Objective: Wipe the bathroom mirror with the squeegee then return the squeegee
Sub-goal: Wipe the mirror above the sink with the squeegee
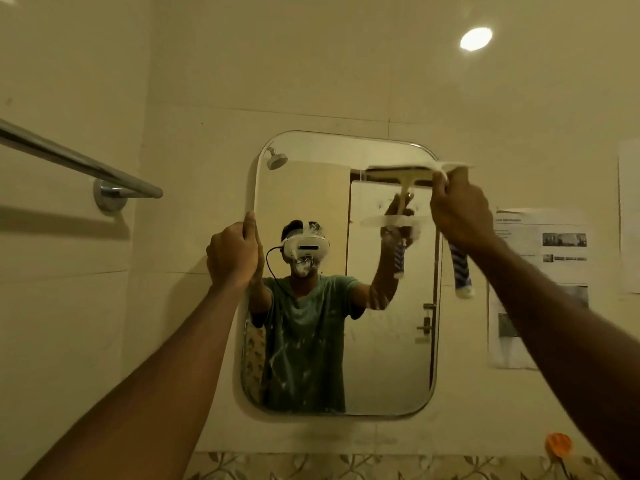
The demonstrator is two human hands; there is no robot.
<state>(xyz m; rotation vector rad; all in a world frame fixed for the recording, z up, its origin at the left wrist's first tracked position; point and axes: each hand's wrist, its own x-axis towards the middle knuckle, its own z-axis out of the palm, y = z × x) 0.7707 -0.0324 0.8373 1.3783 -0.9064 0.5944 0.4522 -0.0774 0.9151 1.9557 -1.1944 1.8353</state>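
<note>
I see the right hand (pixel 460 213) clenched round the squeegee (pixel 462 271), raised at the upper right corner of the mirror (pixel 388 341). The blue-and-white striped handle hangs below the fist and the pale blade juts out above the knuckles. The blade is smeared with blur, so I cannot tell whether it touches the glass, and the fist hides the neck. The left hand (pixel 233 256) grips the mirror's left rim. A chrome towel rail (pixel 79 161) is on the wall to the left. Printed sheets (pixel 540 271) hang to the right, their text unreadable.
</note>
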